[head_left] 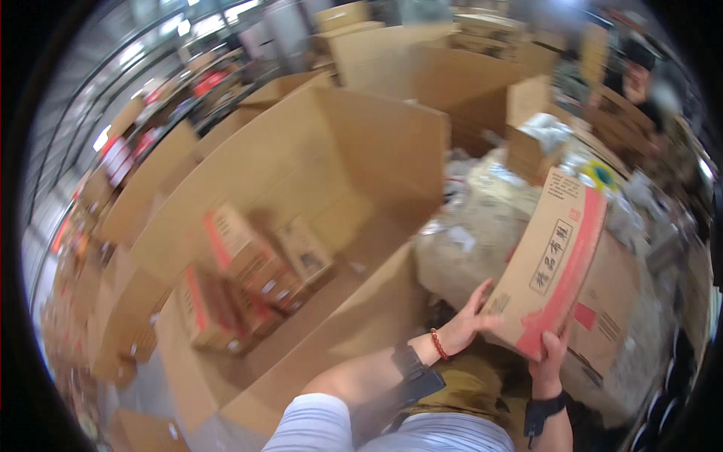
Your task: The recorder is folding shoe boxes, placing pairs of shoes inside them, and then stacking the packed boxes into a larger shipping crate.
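Note:
A long brown cardboard box with a red band and dark printing is held tilted over a heap on my right. My left hand is at its lower left corner, thumb and fingers around the edge. My right hand grips the bottom end at the red band; some fingers are hidden by the box. Beneath it lies another brown cardboard box with a red square. Left of my hands, a large open carton contains several smaller boxes, some red-banded, grouped at its left end.
A pile wrapped in cloudy plastic bulges between the carton and the held box. A roll of yellow-green tape lies behind. Further large cartons stand at the back. Another person is at the far right. Shelves with goods line the far left.

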Demonstrator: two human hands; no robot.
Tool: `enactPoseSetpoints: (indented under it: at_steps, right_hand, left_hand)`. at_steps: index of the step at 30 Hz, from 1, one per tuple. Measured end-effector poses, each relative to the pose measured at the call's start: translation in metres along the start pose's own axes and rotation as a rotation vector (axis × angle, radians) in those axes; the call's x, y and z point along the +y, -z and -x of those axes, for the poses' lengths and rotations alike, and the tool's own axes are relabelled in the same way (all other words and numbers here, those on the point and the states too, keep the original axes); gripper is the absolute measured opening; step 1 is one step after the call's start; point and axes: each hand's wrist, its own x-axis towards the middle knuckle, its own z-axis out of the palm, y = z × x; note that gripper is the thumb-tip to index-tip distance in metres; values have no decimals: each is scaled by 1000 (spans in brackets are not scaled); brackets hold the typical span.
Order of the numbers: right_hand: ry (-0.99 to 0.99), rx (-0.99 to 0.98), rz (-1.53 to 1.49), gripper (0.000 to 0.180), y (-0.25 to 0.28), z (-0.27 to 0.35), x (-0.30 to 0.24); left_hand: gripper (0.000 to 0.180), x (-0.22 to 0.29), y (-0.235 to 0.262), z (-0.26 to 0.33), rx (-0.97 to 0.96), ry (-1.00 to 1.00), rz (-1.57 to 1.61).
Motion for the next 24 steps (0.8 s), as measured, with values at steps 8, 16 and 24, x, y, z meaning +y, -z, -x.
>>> enactPoseSetpoints:
  at_steps: [8, 16, 24]
  right_hand:
    - [305, -853, 476, 69, -86, -9, 22]
    - [211, -841, 589, 51, -78, -4, 32]
    - [133, -675, 673, 43, -51, 8, 29]
  left_hand:
    - [79, 113, 86, 197, 505, -558, -8]
    - [54, 279, 215, 289, 987, -768, 27]
    - [59, 334, 279, 295, 1296, -634, 81]
